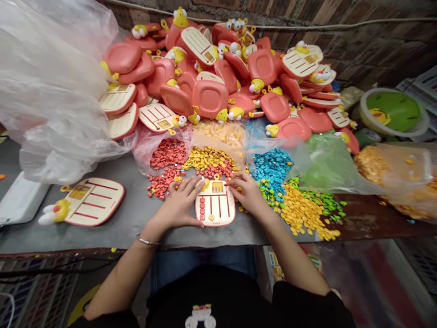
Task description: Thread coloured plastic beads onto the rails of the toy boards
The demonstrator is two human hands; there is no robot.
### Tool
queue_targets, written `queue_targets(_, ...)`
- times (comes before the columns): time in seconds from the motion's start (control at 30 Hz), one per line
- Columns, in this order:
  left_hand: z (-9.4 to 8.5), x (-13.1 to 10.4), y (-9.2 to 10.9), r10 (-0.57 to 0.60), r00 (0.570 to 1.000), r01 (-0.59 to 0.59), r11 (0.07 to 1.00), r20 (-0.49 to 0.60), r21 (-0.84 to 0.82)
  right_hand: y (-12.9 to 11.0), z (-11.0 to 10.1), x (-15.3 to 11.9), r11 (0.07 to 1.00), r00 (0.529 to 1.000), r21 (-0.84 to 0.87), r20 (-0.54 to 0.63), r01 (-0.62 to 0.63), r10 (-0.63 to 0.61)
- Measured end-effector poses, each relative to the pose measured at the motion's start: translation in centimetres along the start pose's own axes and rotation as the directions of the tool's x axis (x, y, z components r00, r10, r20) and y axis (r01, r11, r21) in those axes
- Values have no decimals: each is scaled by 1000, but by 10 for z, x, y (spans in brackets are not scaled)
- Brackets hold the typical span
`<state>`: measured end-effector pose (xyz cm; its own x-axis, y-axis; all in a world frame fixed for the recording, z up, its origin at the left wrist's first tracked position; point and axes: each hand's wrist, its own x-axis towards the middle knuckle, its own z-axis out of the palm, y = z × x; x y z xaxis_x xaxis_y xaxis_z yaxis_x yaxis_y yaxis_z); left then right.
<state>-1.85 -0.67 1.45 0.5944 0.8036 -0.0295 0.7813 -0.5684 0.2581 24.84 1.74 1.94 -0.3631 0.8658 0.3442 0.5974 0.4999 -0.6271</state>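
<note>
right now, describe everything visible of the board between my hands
The board looks plastic: cream face, red edge and slots, gold window, yellow ring at top. Red pieces line its left, one yellow piece low. It lies face up on the table, left hand around its left side, right hand at its upper right.

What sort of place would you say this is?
Probably a small toy-assembly workshop: a heap of red-backed toy boards, loose piles of coloured pieces sorted largely by colour, and two hands at one board.
</note>
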Motion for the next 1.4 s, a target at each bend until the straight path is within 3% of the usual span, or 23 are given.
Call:
queue_targets(0.1, 0, 0, 1, -1, 1000, 1, 1000, -3, 7, 4, 10, 7, 996, 997, -84, 77, 36, -29)
queue_targets(0.27, 0, -1, 2, -7, 1000, 7, 1000, -9, 17, 7, 20, 8, 943, 994, -325, 98, 77, -48)
queue_targets(0.37, 1, -1, 3, -13, 1000, 14, 1000, -17, 12, 1, 21, -2, 930, 985, -341, 145, 139, -94)
queue_targets(0.43, 2, -1, 3, -19, 1000, 19, 1000, -23, 11, -4, 21, -12, 945, 984, -289, 140, 150, -114)
queue_targets(0.53, 1, 0, 3, -17, 1000, 17, 1000, -14, 16, -8, 26, -22, 985, 997, -161, 40, 69, -63)
queue_targets(0.67, 0, 0, 4, -10, 1000, 10, 1000, 15, 28, -10, 43, -16, 999, 1000, 34, -2, -15, 15)
queue_targets(0.83, 0, 0, 4, -9, 1000, 9, 1000, -2, 27, -22, 57, -5, 987, 992, 139, 112, -74, 59)
queue_targets(0.93, 0, 0, 4, -14, 1000, 14, 999, -5, 30, -28, 47, -6, 960, 949, 276, 313, -53, -38)
queue_targets(1.0, 0, 0, 4, -16, 1000, 16, 1000, -6, 25, -26, 36, -2, 941, 925, 331, 373, -65, -67)
queue_targets(1.07, 0, 0, 4, -16, 1000, 16, 1000, -5, 17, -16, 24, 10, 969, 960, 234, 279, -78, 10)
queue_targets(1.17, 0, 0, 3, -16, 1000, 16, 1000, -4, 7, 9, 16, 40, 992, 993, -111, 93, -66, 77)
queue_targets(1.23, 0, 0, 3, -18, 1000, 18, 1000, -8, 7, 25, 18, 59, 970, 993, -239, 91, -50, 74)
queue_targets(1.4, -1, -1, 3, -8, 1000, 9, 1000, -20, 14, 36, 26, 77, 958, 989, -286, 138, -17, 58)
